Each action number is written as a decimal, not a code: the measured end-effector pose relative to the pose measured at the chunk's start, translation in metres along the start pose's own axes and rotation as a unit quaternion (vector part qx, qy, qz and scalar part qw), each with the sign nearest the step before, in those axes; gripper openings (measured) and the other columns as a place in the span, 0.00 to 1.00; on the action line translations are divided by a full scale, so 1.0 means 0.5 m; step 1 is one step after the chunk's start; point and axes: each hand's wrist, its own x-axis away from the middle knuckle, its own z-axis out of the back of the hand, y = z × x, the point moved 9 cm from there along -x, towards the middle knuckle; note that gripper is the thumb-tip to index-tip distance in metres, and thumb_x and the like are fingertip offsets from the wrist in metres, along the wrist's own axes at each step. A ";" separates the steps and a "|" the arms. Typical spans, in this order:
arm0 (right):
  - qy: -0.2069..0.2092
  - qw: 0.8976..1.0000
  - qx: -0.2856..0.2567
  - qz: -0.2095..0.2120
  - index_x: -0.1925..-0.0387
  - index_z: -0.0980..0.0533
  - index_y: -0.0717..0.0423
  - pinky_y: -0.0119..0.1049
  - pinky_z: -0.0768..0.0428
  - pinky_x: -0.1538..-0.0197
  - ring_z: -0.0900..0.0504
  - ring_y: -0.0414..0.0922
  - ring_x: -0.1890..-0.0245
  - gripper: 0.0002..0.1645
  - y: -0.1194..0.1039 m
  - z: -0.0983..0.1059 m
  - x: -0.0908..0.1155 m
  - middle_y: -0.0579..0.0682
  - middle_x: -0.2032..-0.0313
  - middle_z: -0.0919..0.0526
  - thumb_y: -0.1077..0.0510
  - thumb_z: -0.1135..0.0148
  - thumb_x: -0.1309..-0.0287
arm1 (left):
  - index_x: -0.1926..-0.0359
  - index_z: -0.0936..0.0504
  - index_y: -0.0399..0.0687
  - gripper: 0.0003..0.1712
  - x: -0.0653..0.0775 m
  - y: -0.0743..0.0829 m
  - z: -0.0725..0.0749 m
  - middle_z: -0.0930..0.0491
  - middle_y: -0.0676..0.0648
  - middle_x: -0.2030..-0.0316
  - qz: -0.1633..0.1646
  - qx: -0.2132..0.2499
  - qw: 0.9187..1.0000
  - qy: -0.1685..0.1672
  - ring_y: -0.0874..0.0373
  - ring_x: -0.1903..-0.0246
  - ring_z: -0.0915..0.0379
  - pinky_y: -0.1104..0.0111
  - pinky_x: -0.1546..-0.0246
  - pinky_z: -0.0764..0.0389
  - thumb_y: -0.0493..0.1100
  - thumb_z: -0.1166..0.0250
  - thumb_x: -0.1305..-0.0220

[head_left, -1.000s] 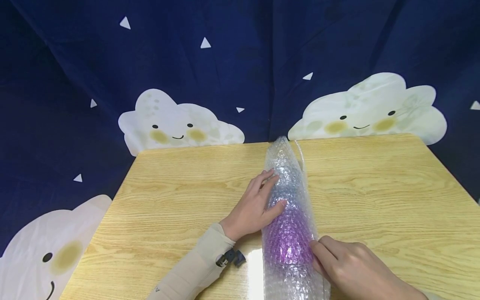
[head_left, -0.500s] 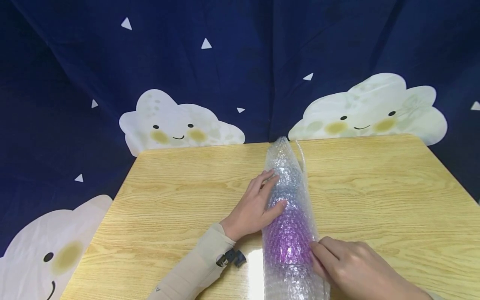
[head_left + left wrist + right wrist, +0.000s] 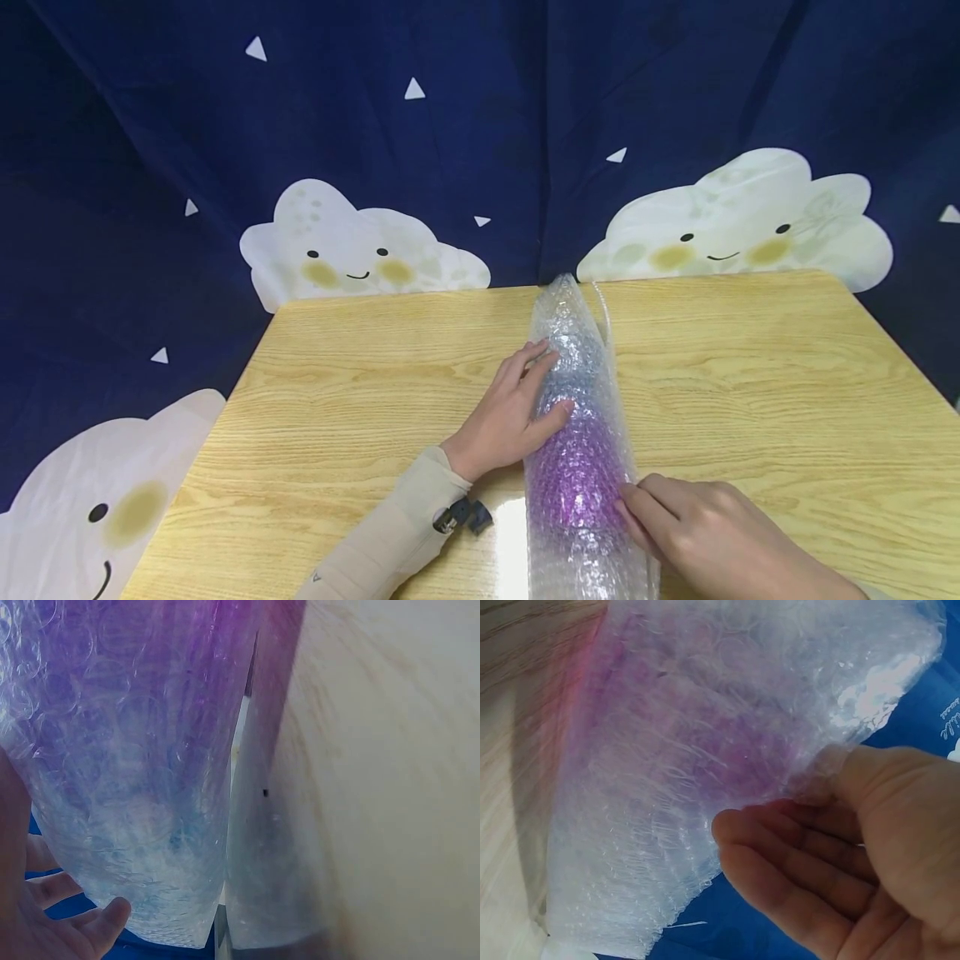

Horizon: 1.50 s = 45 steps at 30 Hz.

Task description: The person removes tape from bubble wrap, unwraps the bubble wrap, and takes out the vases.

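A long bubble-wrapped bundle point(image 3: 581, 475) lies on the wooden table, pointing away from me. Purple shows through its middle and pale blue further up; what is inside is hidden by the wrap. My left hand point(image 3: 504, 417) rests along its left side, fingers spread and thumb on top; in the left wrist view those fingers touch the narrowing end. At the right edge, level with the purple part, my right hand point(image 3: 708, 525) pinches the bubble wrap point(image 3: 630, 847) between thumb and fingers, as the right wrist view shows.
The wooden table point(image 3: 360, 375) reaches back to a dark blue curtain point(image 3: 480, 125) printed with smiling clouds and small triangles. A thin strip of wrap point(image 3: 603, 308) stands off the bundle's right side near the back edge. A dark camera mount point(image 3: 461, 515) sits on the left sleeve.
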 end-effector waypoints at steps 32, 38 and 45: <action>0.072 0.996 0.011 0.049 0.60 0.15 0.56 0.23 0.21 0.71 0.28 0.30 0.73 0.31 -0.030 0.017 -0.002 0.39 0.71 0.19 0.40 0.56 0.21 | 0.22 0.38 0.42 0.40 0.000 0.003 0.000 0.45 0.40 0.20 -0.001 0.004 1.000 -0.002 0.45 0.19 0.48 0.53 0.18 0.39 0.61 0.49 0.24; 0.035 0.999 0.012 0.027 0.57 0.14 0.54 0.26 0.16 0.67 0.22 0.29 0.70 0.42 -0.022 0.018 -0.002 0.37 0.69 0.16 0.20 0.35 0.47 | 0.22 0.38 0.43 0.40 -0.001 0.004 0.001 0.45 0.41 0.20 -0.001 0.002 1.000 -0.001 0.45 0.19 0.48 0.52 0.19 0.39 0.61 0.49 0.24; 0.080 0.995 0.022 0.052 0.62 0.13 0.58 0.26 0.19 0.72 0.24 0.32 0.75 0.38 -0.029 0.021 0.000 0.40 0.71 0.16 0.27 0.42 0.34 | 0.22 0.39 0.43 0.40 0.000 0.005 0.001 0.45 0.40 0.20 -0.001 0.000 1.000 -0.002 0.44 0.19 0.48 0.53 0.18 0.39 0.61 0.49 0.24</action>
